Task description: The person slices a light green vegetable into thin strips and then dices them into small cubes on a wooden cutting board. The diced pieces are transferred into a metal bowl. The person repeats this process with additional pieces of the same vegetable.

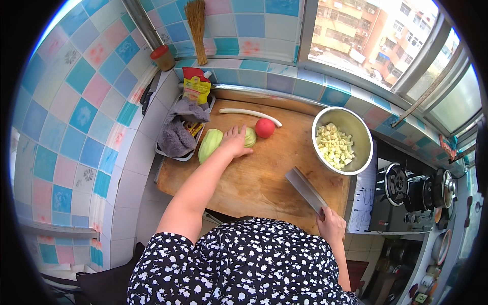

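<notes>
- The left grip (235,143) lies on top of a pale green vegetable (250,136), with the thumb apart from the fingers. I cannot tell if it is squeezing.
- Another pale green vegetable (209,146) is just to the left of that hand. Both vegetables are on the wooden surface (244,185).
- The right grip (331,223) is closed around the handle of a big knife (306,190). Its wide blade points away from the person and to the left.
- A round red thing (264,128) is just right of the green vegetable under the hand.
- A long white stalk (248,111) lies behind them.
- A shiny bowl (360,133) is at the far right, with pale little chopped bits (334,147) inside.
- A gray cloth (179,129) sits in a tray on the left.
</notes>
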`<state>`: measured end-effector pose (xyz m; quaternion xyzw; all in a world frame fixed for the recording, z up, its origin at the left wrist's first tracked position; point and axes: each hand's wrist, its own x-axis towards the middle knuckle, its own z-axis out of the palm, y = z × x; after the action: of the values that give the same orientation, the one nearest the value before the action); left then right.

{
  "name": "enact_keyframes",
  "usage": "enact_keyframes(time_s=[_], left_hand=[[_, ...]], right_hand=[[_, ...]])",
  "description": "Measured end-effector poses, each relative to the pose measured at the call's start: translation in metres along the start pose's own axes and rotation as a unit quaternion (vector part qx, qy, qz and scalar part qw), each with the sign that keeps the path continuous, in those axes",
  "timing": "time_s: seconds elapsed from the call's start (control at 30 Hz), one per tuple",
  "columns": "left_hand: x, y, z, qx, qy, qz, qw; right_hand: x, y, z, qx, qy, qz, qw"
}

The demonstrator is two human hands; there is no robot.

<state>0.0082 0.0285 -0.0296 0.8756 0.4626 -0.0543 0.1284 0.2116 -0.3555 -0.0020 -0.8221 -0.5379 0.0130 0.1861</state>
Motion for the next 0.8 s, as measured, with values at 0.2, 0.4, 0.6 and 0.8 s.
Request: enact_keyframes(time_s=[0.2,0.4,0.6,0.8], left_hand=[[0.007,0.006,-0.004,-0.014,-0.043,-0.032,0.998],[-0.024,0.022,0.01,0.006,-0.027,0.042,0.999],[-0.089,0.075,0.032,-0.033,-0.033,0.331,0.943],[-0.1,0.095,0.032,-0.028,0.037,0.476,0.878]], right_hand=[[0.002,0.004,0.004,0.021,-0.01,0.024,0.999],[-0.003,0.003,0.002,0.058,-0.01,0.055,0.997],[0.003,0.004,-0.004,0.082,-0.039,0.116,0.989],[0.036,0.0,-0.017,0.084,-0.12,0.093,0.985]])
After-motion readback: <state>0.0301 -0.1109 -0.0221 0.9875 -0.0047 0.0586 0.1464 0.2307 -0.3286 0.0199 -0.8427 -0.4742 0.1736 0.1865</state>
